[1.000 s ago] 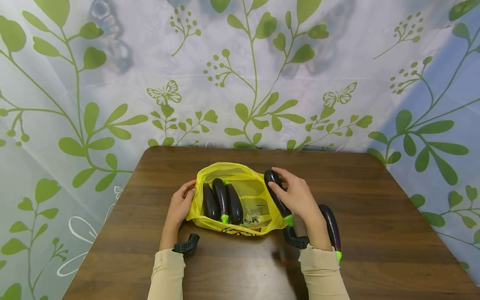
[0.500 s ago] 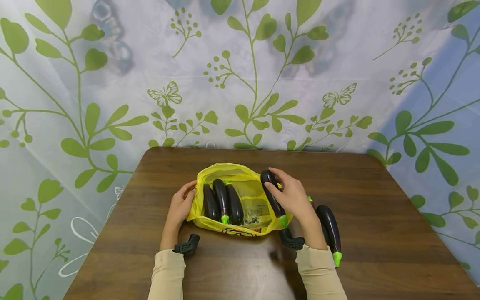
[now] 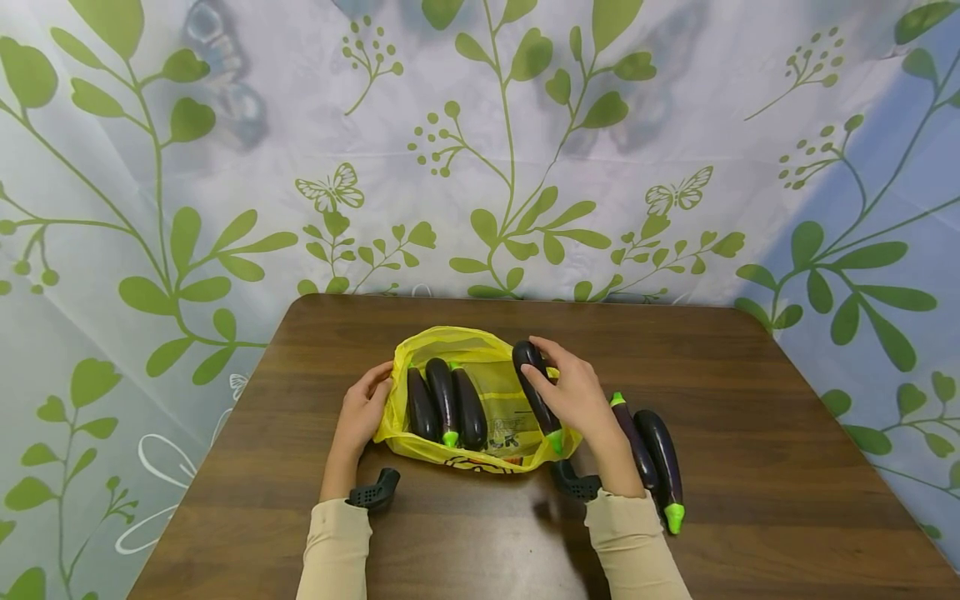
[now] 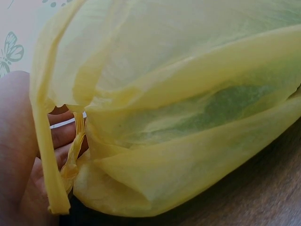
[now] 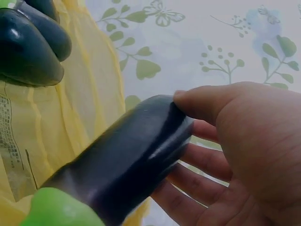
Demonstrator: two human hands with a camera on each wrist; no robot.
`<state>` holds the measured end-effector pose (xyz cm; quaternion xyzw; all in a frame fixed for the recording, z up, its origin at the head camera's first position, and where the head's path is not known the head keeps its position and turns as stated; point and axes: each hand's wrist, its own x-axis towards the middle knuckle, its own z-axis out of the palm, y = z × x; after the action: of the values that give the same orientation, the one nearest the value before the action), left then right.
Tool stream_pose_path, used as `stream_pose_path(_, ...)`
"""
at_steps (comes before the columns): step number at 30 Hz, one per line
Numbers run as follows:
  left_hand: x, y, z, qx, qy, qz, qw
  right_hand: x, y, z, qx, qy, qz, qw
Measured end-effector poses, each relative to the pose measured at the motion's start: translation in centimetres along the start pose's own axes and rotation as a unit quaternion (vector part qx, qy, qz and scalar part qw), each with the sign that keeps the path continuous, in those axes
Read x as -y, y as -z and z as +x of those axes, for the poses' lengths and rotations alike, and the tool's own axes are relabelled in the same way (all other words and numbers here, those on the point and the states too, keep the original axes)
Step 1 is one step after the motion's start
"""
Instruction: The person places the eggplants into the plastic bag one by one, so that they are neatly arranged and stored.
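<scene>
A yellow plastic bag point(image 3: 431, 448) lies with its mouth wide, and three dark purple eggplants point(image 3: 444, 400) are side by side in its left part. My left hand point(image 3: 363, 406) holds the bag's left rim; in the left wrist view the fingers point(image 4: 63, 135) show partly behind the yellow film point(image 4: 155, 179). An eggplant with a bright green stem end point(image 3: 536, 392) is in my right hand point(image 3: 576, 392), over the bag's right side. The right wrist view shows thumb and fingers around the blunt end of this eggplant point(image 5: 127, 150), its green cap pointing down toward the bag.
Two more eggplants point(image 3: 660, 458) lie together on the brown wooden table point(image 3: 750, 417), right of the right forearm. Dark wrist mounts point(image 3: 375, 490) sit on both wrists. Behind the table hangs a leaf-patterned cloth point(image 3: 480, 167).
My right hand has moved left with the eggplant, from the bag's right edge to over its opening. More of the two eggplants on the table shows. The left hand stays in place.
</scene>
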<state>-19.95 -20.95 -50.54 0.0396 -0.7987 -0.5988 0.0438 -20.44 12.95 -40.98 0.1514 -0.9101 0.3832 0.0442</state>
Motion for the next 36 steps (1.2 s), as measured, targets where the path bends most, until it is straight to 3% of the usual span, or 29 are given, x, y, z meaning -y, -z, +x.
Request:
stream_pose_path(12, -0.1, 0.0, 0.0, -0.001, 0.002, 0.003, 1.0000, 0.2, -0.2, 0.1, -0.035, -0.003, 0.039, 0.9986)
stream_pose_path(20, 0.1, 0.0, 0.1, 0.000, 0.003, 0.006, 1.0000, 0.3, -0.3, 0.3, -0.067, 0.019, 0.064, 0.9955)
stream_pose_path(29, -0.2, 0.1, -0.2, 0.005, 0.009, -0.008, 0.9999, 0.6, -1.0, 0.4, -0.053, 0.025, 0.074, 0.9955)
stream_pose_path(36, 0.0, 0.1, 0.0, 0.003, 0.004, -0.001, 1.0000, 0.9, -1.4, 0.4, -0.065, 0.036, 0.077, 0.9943)
